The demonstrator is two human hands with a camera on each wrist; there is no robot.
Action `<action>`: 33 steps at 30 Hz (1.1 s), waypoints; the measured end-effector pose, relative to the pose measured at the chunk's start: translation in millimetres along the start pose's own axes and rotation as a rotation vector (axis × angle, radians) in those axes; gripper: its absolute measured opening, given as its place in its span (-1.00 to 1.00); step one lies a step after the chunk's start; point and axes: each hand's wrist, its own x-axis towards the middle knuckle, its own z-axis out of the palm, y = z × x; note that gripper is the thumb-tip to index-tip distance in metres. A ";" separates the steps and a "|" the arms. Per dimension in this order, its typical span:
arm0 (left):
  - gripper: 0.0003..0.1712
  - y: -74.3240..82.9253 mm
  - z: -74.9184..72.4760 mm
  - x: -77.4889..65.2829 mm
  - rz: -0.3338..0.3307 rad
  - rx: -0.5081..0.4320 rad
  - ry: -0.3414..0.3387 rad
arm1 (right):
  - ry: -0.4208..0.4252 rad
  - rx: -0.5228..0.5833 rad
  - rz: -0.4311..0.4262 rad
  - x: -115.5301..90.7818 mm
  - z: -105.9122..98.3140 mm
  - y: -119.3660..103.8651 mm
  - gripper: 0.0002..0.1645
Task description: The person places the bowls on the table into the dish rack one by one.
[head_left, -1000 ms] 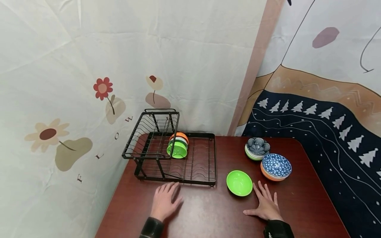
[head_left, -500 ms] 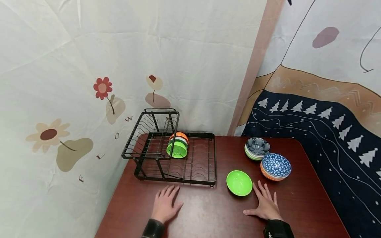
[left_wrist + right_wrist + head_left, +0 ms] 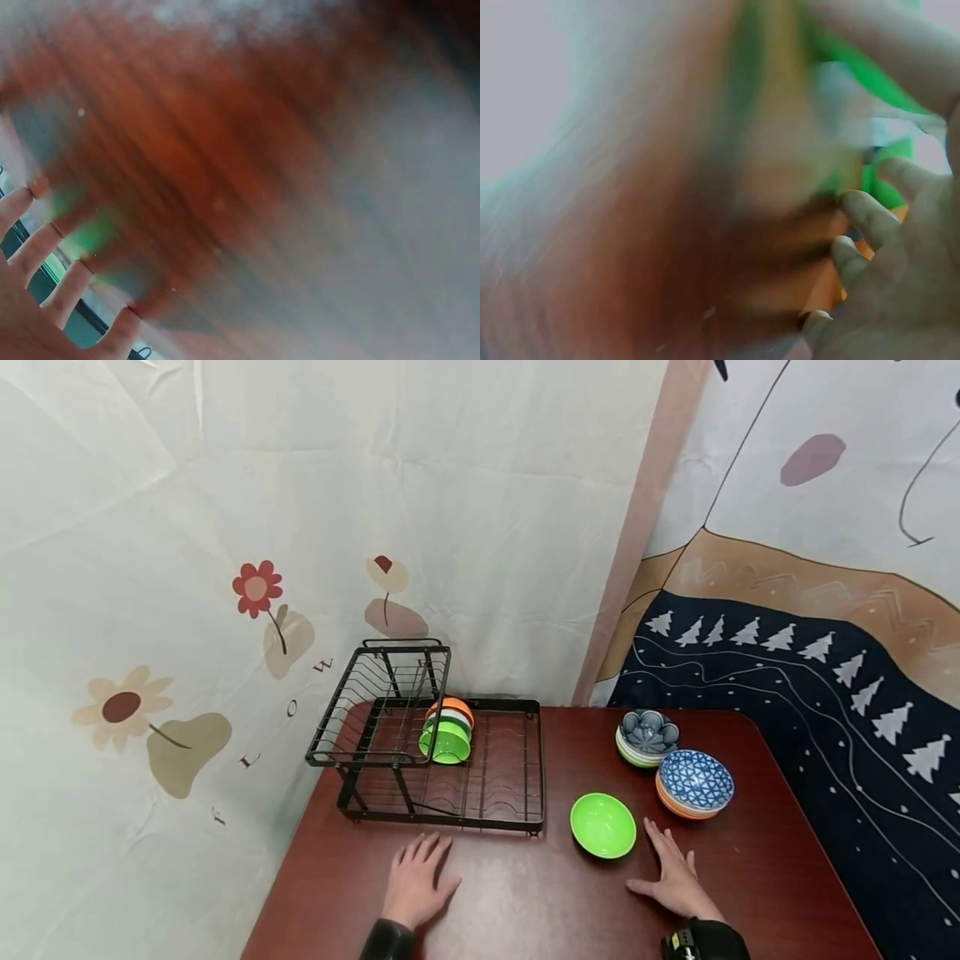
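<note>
A bright green bowl [image 3: 603, 826] sits upright on the brown table [image 3: 510, 893], in front of two bowl stacks. Just right of it is my right hand [image 3: 675, 881], fingers spread and holding nothing; a small gap shows between fingertips and rim. My left hand [image 3: 417, 883] rests on the table before the black dish rack [image 3: 480, 820], fingers loosely extended, holding nothing. In the rack, several bowls stand on edge in a row, a green bowl [image 3: 448, 745] in front and an orange bowl [image 3: 454, 703] at the back. Both wrist views show extended fingers over blurred table.
At the back right stands a stack topped by a grey flower-shaped bowl [image 3: 649, 732]. Beside it, a stack carries a blue-patterned bowl [image 3: 696, 779] on top. The rack's raised upper basket [image 3: 375, 702] overhangs its left side. A printed cloth [image 3: 510, 527] hangs behind the table.
My right hand has shifted slightly right, away from the green bowl, and turned a little. My left hand has drawn back slightly from the rack. The bowls have stayed in place.
</note>
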 end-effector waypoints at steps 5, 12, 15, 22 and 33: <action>-0.21 0.4 -1.1 -4.4 -0.018 -0.016 -0.021 | 0.123 0.198 0.052 -5.2 -2.7 -20.0 -0.16; -0.22 0.4 -1.9 -5.6 -0.021 -0.012 -0.026 | 0.278 0.036 0.157 8.9 11.7 -41.9 -0.11; -0.22 0.6 -1.3 -5.0 -0.017 -0.009 -0.025 | 0.308 -0.078 0.183 16.0 18.3 -48.4 -0.16; -0.23 3.0 -0.5 -2.6 -0.024 -0.020 -0.037 | 0.392 -0.185 0.161 22.0 27.8 -61.1 -0.49; -0.24 5.8 -3.6 -0.8 -0.023 -0.041 -0.020 | 0.440 -0.154 0.146 17.8 17.3 -67.6 -0.45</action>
